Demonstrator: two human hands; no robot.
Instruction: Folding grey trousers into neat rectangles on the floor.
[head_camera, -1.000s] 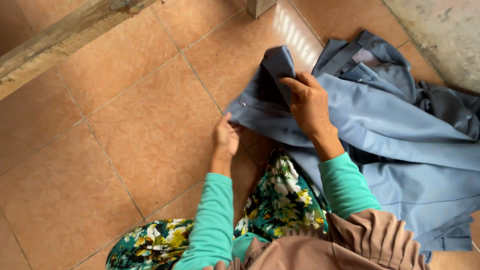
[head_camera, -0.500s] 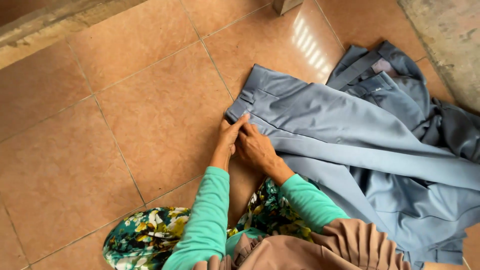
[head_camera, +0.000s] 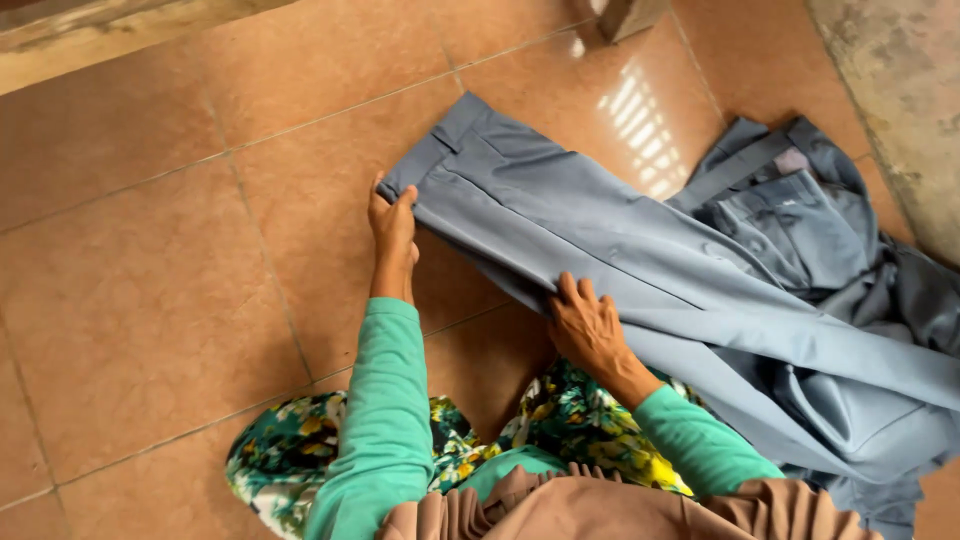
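Grey-blue trousers (head_camera: 600, 240) lie spread flat on the orange tiled floor, waistband toward the upper left. My left hand (head_camera: 392, 228) grips the near corner of the waistband. My right hand (head_camera: 588, 325) pinches the lower edge of the trouser leg further along. Both arms wear green sleeves. The trouser legs run off to the right, partly bunched.
A second crumpled grey-blue garment (head_camera: 800, 200) lies at the right beside a rough concrete wall (head_camera: 900, 90). A wooden furniture leg (head_camera: 625, 15) stands at the top. My knees in floral fabric (head_camera: 300, 450) rest on the tiled floor (head_camera: 150, 300).
The trousers have been laid out flatter. My hands, close together at the waistband before, have separated: the right hand slid along the leg's edge, the left stayed at the waistband.
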